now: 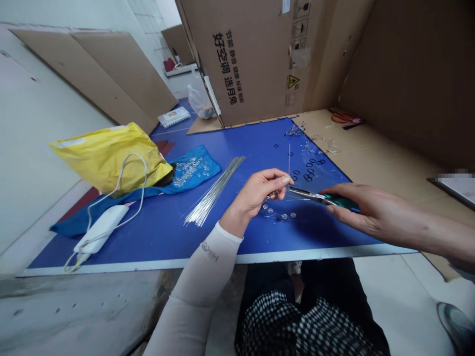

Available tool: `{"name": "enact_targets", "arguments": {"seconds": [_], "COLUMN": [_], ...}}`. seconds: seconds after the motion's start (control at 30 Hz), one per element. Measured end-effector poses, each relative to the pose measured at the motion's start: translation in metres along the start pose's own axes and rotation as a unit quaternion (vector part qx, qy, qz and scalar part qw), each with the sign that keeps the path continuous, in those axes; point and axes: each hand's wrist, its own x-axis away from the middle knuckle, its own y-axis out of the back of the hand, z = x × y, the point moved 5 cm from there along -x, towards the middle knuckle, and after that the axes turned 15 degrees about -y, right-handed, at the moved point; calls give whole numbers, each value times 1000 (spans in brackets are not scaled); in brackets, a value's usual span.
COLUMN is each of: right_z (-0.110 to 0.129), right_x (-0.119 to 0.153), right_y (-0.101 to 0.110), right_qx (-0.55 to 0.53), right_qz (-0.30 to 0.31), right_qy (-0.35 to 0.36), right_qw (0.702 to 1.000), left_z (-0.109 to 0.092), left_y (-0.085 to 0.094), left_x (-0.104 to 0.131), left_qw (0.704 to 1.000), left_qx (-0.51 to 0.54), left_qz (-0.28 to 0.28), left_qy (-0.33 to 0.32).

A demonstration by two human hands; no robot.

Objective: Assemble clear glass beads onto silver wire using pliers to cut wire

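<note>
My left hand (261, 190), in a white sleeve, pinches a thin straight wire (289, 158) that stands up from the fingertips. My right hand (363, 210) is wrapped round the green handles of a pair of pliers (317, 196). Their jaws reach to the wire right at my left fingertips; whether they grip it I cannot tell. Several clear beads (284, 216) on thin wire lie on the blue table just below my left hand. To the left of that hand rests a bundle of straight silvery wires (215, 192).
Black rings (310, 170) and wire pieces (296, 129) lie behind my hands. Clear beads (191, 168) sit on blue cloth, beside a yellow bag (118, 155) and a white power strip (102, 228). Cardboard (256, 64) walls the back; orange-handled scissors (341, 117) lie far right.
</note>
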Motion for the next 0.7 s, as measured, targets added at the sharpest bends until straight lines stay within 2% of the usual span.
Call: {"name": "enact_targets", "arguments": {"seconds": [0.37,0.7], "right_z": [0,1], "right_x": [0,3], "right_y": [-1,2], "right_qx": [16,-3], "right_qz": [-8,3], "right_qy": [-8,1], "right_qw": [1000,1000], "left_z": [-3,-2], "left_y": [0,0], "left_x": [-1,-1], "left_qw": [999,999], "left_qx": [-26,-6], "left_qz": [-2,11], "left_qy": [-23,-37]}}
